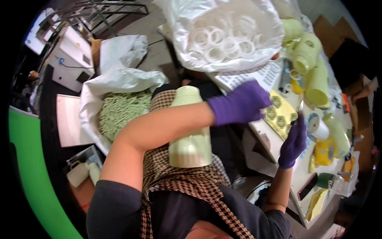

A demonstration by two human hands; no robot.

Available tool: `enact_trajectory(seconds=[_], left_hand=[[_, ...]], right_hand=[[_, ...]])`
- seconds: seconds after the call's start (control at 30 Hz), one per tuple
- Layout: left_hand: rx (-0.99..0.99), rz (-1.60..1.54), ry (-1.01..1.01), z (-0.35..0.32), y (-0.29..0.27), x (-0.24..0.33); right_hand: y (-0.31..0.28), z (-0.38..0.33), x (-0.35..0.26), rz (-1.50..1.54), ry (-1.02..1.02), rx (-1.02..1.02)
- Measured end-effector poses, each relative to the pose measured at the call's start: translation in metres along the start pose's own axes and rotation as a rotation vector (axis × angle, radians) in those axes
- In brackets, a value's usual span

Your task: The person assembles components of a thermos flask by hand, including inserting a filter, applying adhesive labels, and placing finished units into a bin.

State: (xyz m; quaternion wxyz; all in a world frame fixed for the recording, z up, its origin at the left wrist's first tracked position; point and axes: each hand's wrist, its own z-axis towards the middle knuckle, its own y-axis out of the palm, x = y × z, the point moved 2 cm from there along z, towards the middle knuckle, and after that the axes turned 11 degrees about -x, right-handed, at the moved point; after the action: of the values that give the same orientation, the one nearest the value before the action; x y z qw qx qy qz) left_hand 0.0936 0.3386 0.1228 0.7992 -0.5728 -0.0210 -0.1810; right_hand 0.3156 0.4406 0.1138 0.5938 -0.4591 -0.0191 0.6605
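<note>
Wedged in the lap right under the camera is 1 pale green plastic bottle (191, 127), upright between the checkered apron and the left forearm, so it sits just below and inside the left grip and isn't held by either hand. Left hand (238, 104), in a purple glove, lies flat with fingers pressing down on a yellow sticker sheet (278, 113) of round green labels on the desk (262, 131). So that grip is closed down on the sheet, not around anything.

Right hand (293, 141), also gloved, is just to the right of the sheet, fingers pinched around what looks like thin metal tweezers (300, 106) pointing up at the sheet's edge. Can't tell if a label is on the tip yet.

Progress-wise I'd guess mid-run: several finished-looking green bottles (314, 75) are piled on the desk beyond the right grip, the lap bottle shows no label from here, and the sheet has plenty of stickers left. A clear bag of white rings (227, 44) sits above the left grip, and a sack of green straws (121, 111) well off to its left.
</note>
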Motion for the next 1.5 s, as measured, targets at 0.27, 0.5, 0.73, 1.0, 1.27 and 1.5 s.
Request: enact_trajectory(seconds=[0.27,0.5,0.73,1.0,1.27,1.5], left_hand=[[0.222,-0.672,-0.91,-0.219,-0.026,-0.052],[0.669,-1.176,-0.661,-0.282,-0.032,-0.032],[0.699,-1.22,-0.487,-0.29,-0.023,-0.043],[0.697,-1.24,-0.542,-0.288,-0.025,-0.039],[0.526,-0.833,-0.723,-0.256,-0.067,-0.022],[0.025,-0.138,-0.909,-0.208,-0.01,-0.071]], right_hand=[[0.107,-0.086,-0.086,0.292,-0.264,-0.449],[0.124,-0.088,-0.116,0.352,-0.435,-0.576],[0.129,-0.081,-0.128,0.261,-0.531,-0.661],[0.13,-0.086,-0.134,0.182,-0.536,-0.701],[0.099,-0.077,-0.098,-0.086,-0.353,-0.913],[0.054,-0.018,-0.03,-0.175,0.08,-0.422]])
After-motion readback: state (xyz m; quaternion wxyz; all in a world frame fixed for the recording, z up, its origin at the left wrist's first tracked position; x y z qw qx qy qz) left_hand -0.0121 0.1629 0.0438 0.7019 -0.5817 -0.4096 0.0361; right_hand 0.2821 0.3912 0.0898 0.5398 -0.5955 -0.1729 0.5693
